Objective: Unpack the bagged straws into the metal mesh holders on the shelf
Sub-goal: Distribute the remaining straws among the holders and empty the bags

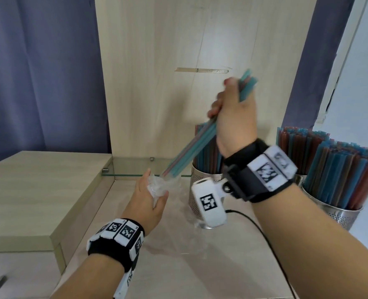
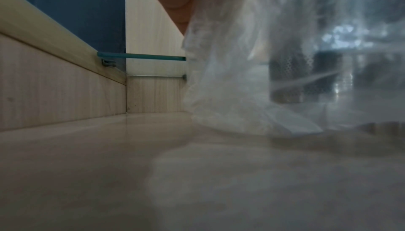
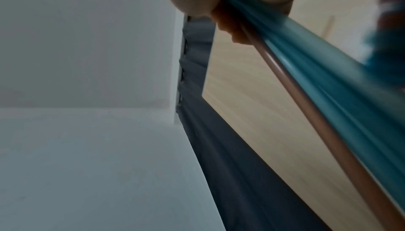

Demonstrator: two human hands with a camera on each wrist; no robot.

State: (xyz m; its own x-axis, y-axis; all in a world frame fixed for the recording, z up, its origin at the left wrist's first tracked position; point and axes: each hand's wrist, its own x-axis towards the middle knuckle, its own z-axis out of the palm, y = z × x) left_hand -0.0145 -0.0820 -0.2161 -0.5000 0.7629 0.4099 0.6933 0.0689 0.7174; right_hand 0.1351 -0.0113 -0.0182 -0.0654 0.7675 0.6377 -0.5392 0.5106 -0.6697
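Head view: right hand [image 1: 236, 117] clenched round a slanting bundle of slim teal and reddish straws [image 1: 191, 147], lower ends still inside a crinkled clear bag [image 1: 163, 186]. Left hand [image 1: 149, 201] gripping that bag, low over the pale wooden shelf [image 1: 178, 266]. Beyond, to the right, perforated steel holders [image 1: 195, 195], cylindrical, packed with upright straws.

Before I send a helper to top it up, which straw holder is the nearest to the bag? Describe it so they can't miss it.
On the pale wood shelf, three steel mesh holders stand along the right. It is the leftmost holder, just right of the clear bag in the left hand. Unlike its neighbours, a white wrist camera partly covers it.
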